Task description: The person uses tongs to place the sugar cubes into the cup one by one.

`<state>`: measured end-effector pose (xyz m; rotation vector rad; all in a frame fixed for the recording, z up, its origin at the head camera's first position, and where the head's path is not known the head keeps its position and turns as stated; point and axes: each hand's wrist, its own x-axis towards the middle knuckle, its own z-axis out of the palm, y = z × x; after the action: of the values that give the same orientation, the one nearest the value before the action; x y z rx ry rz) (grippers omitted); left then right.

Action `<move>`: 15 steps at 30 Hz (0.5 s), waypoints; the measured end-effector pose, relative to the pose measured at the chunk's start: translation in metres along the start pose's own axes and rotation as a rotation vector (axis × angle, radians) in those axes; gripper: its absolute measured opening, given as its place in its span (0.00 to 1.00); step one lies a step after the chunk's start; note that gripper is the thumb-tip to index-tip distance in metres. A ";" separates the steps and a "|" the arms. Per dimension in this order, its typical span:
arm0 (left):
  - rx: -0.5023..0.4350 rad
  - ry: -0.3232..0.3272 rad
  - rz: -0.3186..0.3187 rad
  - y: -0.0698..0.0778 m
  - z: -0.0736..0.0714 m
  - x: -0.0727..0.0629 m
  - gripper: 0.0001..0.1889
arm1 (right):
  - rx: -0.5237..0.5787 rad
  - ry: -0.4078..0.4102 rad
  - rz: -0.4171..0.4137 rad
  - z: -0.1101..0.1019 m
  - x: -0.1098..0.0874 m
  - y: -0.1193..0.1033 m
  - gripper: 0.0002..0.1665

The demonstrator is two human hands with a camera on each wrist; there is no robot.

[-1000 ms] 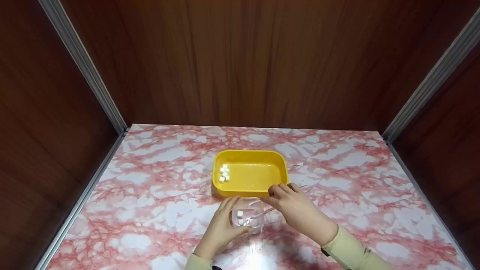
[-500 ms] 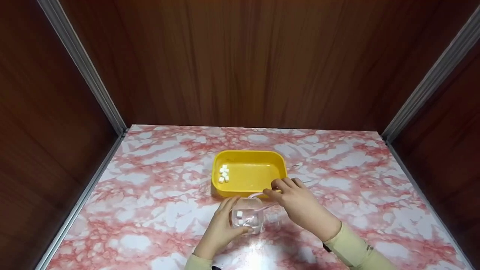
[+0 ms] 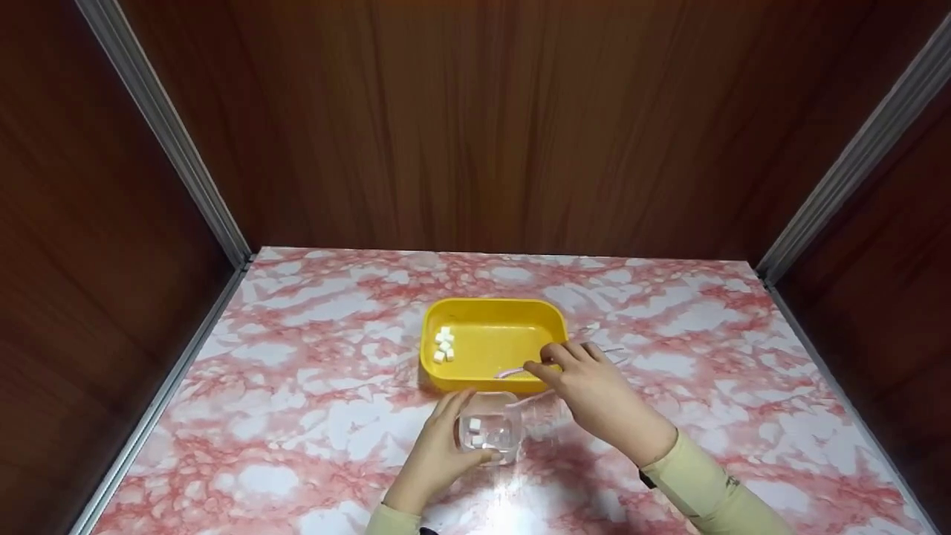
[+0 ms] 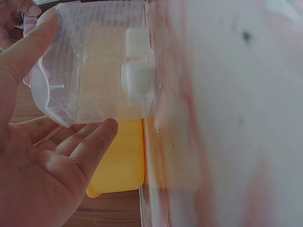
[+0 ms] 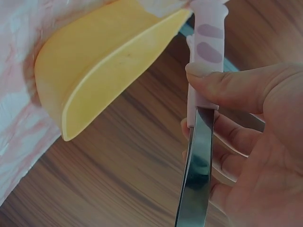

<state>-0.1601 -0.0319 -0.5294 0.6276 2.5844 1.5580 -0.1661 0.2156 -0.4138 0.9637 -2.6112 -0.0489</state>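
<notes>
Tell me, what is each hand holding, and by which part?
The right hand grips the tongs by the pink part, close to the metal. The left hand holds the clear container by opposite sides.

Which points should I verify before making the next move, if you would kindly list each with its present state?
1. Container held: ok; the left hand grips the clear container, thumb on one side and fingers on the other.
2. Cubes inside it: ok; two white cubes show at the bottom.
3. Tool in hand: ok; the right hand pinches the tongs.
4. Tong tips free of any cube: cannot tell; they are too small and blurred in the head view.
5. Cubes in the yellow tray: ok; a white cluster sits toward its left end.
</notes>
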 end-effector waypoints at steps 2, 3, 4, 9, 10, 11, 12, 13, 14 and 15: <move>-0.002 -0.005 -0.002 0.000 0.000 0.000 0.53 | -0.002 0.000 0.004 0.000 0.002 0.001 0.30; -0.005 -0.007 -0.001 0.000 0.000 0.000 0.53 | -0.004 0.001 0.004 0.000 0.003 0.002 0.30; -0.007 -0.009 0.000 0.000 0.000 0.000 0.53 | -0.007 0.004 0.003 0.000 0.004 0.003 0.30; -0.008 -0.014 -0.001 0.000 -0.001 0.000 0.53 | -0.025 0.019 0.000 0.000 0.011 0.007 0.31; -0.007 -0.012 0.001 0.000 -0.001 0.000 0.53 | -0.029 0.016 0.001 0.001 0.013 0.008 0.31; -0.005 -0.008 0.004 0.000 -0.001 0.001 0.53 | -0.030 0.013 0.003 0.001 0.014 0.008 0.31; -0.004 -0.004 0.008 0.000 -0.001 0.001 0.53 | -0.031 0.009 0.005 0.002 0.015 0.009 0.30; -0.003 0.000 0.012 0.000 -0.001 0.001 0.53 | -0.031 0.002 0.008 0.003 0.017 0.010 0.30; -0.002 0.005 0.017 0.000 0.000 0.001 0.53 | -0.031 -0.005 0.011 0.003 0.018 0.011 0.30; -0.001 0.006 0.019 0.000 0.000 0.001 0.54 | -0.033 -0.011 0.012 0.004 0.019 0.012 0.30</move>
<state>-0.1612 -0.0316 -0.5290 0.6501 2.5898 1.5689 -0.1886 0.2122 -0.4097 0.9386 -2.6178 -0.0946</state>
